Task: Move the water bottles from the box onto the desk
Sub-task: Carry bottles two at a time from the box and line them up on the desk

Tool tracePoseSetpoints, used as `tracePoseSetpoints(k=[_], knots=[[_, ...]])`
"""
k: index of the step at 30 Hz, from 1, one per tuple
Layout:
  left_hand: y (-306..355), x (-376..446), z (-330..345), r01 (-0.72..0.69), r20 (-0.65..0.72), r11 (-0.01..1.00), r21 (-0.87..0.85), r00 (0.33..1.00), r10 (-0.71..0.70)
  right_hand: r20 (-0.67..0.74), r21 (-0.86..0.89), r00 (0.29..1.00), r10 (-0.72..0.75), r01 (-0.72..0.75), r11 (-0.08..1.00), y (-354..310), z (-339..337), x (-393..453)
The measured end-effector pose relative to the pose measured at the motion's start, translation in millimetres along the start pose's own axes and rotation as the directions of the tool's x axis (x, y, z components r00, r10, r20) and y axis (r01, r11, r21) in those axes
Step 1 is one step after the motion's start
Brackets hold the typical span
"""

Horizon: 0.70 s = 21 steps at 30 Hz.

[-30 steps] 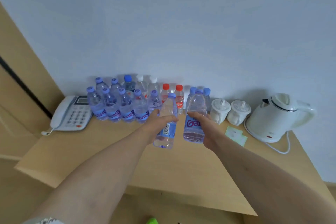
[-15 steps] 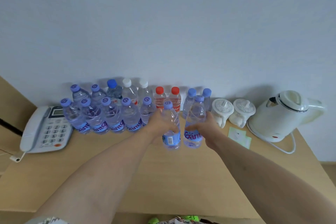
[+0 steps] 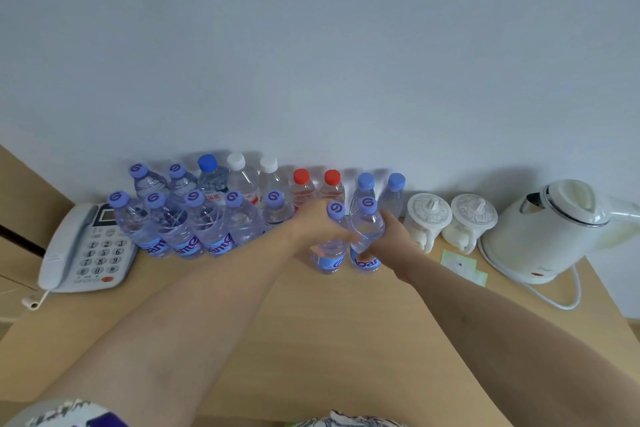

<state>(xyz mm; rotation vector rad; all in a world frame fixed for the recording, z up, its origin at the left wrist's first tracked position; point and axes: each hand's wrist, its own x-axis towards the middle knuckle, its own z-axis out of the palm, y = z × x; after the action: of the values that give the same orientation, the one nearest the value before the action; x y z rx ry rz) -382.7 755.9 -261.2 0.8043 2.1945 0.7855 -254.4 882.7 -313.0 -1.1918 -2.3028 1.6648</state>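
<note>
My left hand grips a clear water bottle with a purple cap, upright with its base at the wooden desk. Right beside it my right hand grips a second purple-capped bottle, also upright on the desk. The two held bottles touch. Behind and to the left, several bottles with purple, blue, white and red caps stand in rows against the wall. The box is out of view.
A white telephone lies at the desk's left. Two white lidded cups and a white electric kettle with its cord stand at the right. A small green paper note lies near the cups.
Both hands carried their bottles forward and down toward the rows at the wall. The bottles, held tilted above the desk a second ago, now stand upright at its surface.
</note>
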Motion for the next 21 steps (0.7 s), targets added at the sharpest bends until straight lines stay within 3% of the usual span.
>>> tracePoseSetpoints(k=[5,9,21], knots=[[10.9,3.9,-15.7,0.011,-0.074,0.981,0.195,0.997,0.003,0.082,-0.163,0.996,-0.044,0.057,0.985,-19.3,-13.3,2.6],[18.4,2.2,-29.8,-0.066,-0.04,0.929,0.365,0.995,0.086,0.02,-0.302,0.994,-0.11,0.111,0.947,-32.5,-15.0,1.4],[13.5,1.2,-39.7,-0.073,-0.099,0.865,0.497,0.985,0.14,-0.021,-0.045,0.999,-0.035,0.034,0.998,-35.1,9.6,7.9]])
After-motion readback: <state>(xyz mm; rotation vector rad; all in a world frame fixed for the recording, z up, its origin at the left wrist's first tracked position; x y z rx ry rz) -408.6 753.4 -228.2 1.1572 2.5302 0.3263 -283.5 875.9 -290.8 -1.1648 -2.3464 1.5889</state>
